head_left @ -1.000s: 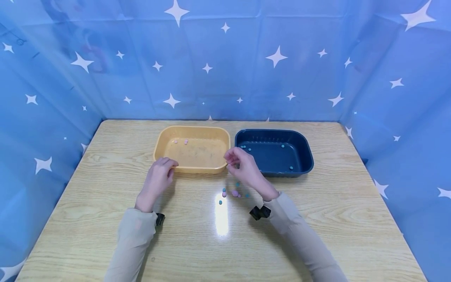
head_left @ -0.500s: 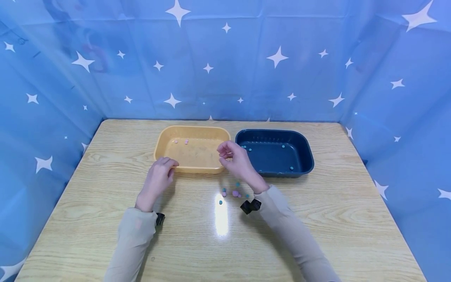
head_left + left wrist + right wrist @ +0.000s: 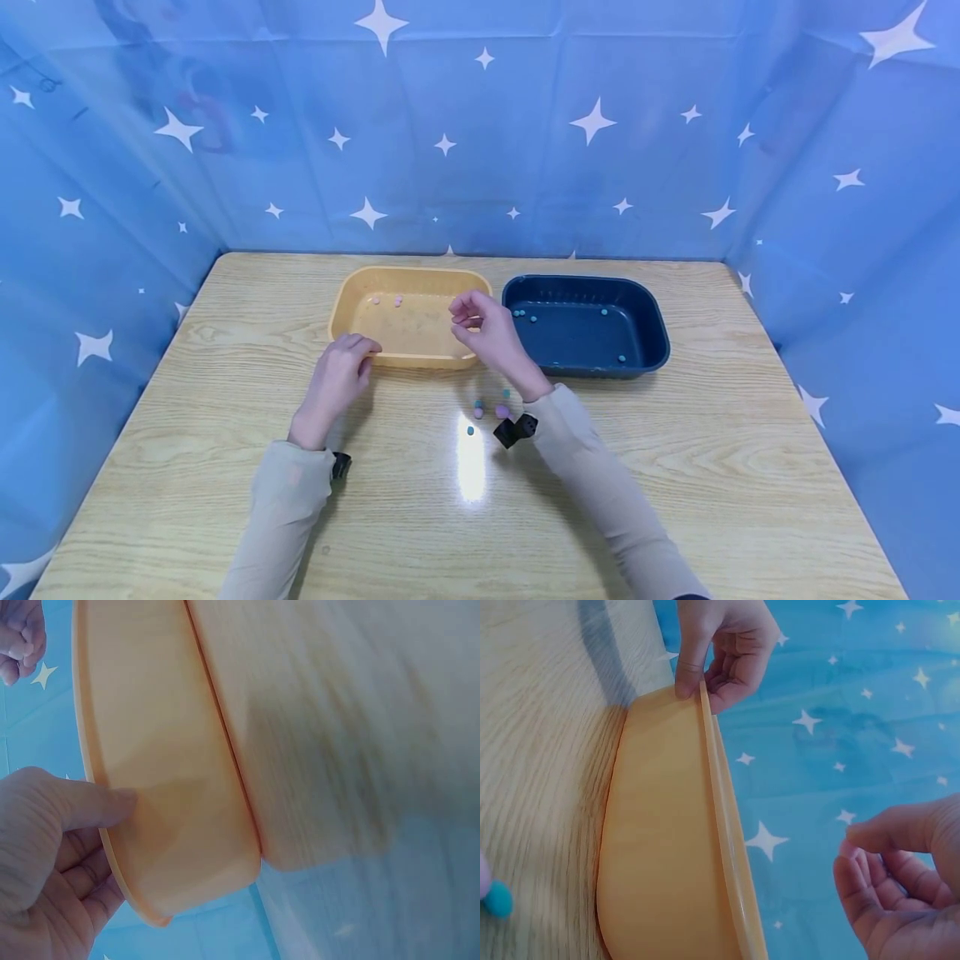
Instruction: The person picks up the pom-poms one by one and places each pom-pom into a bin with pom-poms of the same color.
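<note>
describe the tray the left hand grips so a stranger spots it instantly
Look at the far half of the wooden table, below the starry curtain. There the yellow tray stands left of the blue tray, its near rim gripped by the left hand. It is the one with pink balls inside; its neighbour holds teal balls.

A pink ball [image 3: 847, 849] is pinched above an upright orange tray [image 3: 423, 362] containing similar balls [image 3: 398, 301].

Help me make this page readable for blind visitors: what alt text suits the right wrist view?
A right hand pinches a small pink piece while the left hand holds the rim of a yellow tray on a wooden table. A teal ball lies at the image's left edge; a starry blue curtain hangs behind.
</note>
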{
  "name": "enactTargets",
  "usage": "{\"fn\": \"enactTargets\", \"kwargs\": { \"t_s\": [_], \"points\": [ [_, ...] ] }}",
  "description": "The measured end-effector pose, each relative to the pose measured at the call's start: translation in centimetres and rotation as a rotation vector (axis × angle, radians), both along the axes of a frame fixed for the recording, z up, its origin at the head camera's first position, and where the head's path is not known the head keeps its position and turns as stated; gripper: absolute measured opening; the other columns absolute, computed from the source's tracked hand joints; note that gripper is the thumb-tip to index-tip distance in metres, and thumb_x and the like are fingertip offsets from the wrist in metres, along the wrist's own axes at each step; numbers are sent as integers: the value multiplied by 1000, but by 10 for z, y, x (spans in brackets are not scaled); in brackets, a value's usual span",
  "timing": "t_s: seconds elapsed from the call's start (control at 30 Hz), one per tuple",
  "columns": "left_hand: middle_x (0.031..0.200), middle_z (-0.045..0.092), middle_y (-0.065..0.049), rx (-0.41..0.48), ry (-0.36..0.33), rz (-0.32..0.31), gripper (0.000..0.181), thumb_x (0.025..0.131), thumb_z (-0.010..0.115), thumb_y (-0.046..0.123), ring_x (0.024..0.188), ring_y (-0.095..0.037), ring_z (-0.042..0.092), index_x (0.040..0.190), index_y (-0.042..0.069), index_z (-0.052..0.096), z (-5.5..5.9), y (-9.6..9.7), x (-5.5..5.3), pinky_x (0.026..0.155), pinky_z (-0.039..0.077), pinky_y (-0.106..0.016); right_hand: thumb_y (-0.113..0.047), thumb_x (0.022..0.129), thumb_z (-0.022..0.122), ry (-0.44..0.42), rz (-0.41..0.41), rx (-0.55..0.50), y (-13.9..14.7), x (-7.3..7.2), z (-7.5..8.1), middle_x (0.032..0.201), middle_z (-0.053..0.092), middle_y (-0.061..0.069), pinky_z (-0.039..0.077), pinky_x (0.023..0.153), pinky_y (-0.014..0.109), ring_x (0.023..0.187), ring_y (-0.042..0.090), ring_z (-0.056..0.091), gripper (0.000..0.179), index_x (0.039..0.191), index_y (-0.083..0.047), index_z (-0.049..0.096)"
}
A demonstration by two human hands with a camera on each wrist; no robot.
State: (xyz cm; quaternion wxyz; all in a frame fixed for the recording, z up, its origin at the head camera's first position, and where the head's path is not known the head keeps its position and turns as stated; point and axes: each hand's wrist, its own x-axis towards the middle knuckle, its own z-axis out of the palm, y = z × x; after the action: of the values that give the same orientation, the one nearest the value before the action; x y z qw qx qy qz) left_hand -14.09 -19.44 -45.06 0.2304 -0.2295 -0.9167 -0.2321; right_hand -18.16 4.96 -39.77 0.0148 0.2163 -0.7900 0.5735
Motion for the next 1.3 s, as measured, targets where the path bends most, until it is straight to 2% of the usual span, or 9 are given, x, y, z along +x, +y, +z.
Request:
{"fn": "enactTargets", "kwargs": {
  "t_s": [0.23, 0.4, 0.73, 0.97, 1.3],
  "points": [
    [80, 64, -14, 5, 8, 0, 19, 69, 63, -16, 74, -30, 56, 82, -3, 65, 0, 0, 0, 67, 47, -40, 13, 79, 61, 27, 1, -53, -12, -8, -1, 94, 61, 24, 53, 75, 30, 84, 29, 62, 20, 96, 5, 56],
    [79, 64, -14, 8, 15, -5, 19, 69, 63, -17, 73, -30, 56, 82, -3, 65, 0, 0, 0, 66, 47, -40, 13, 79, 62, 35, -20, -40, -22, -14, -2, 94, 62, 24, 54, 74, 30, 84, 29, 62, 19, 96, 5, 57],
    [80, 64, -14, 11, 16, -4, 19, 69, 64, -16, 74, -30, 57, 83, -3, 65, -1, -1, 0, 67, 47, -40, 11, 80, 61, 1, -78, -24, -43, -24, -3, 92, 62, 18, 53, 73, 24, 83, 26, 62, 17, 95, 5, 58],
    [81, 64, -14, 2, -11, -1, 18, 71, 64, -16, 75, -30, 57, 84, -3, 65, 1, 0, 0, 68, 48, -40, 7, 82, 63, -54, -122, 3, -53, -32, -3, 96, 62, 15, 51, 77, 23, 86, 22, 60, 18, 98, 2, 58],
    [81, 64, -14, 1, -11, 0, 18, 71, 63, -16, 76, -30, 57, 84, -3, 65, -2, -1, -2, 68, 47, -40, 6, 83, 61, -81, -142, 3, -62, -47, 2, 95, 60, 12, 50, 77, 21, 87, 20, 58, 16, 99, 1, 58]
  ]
}}
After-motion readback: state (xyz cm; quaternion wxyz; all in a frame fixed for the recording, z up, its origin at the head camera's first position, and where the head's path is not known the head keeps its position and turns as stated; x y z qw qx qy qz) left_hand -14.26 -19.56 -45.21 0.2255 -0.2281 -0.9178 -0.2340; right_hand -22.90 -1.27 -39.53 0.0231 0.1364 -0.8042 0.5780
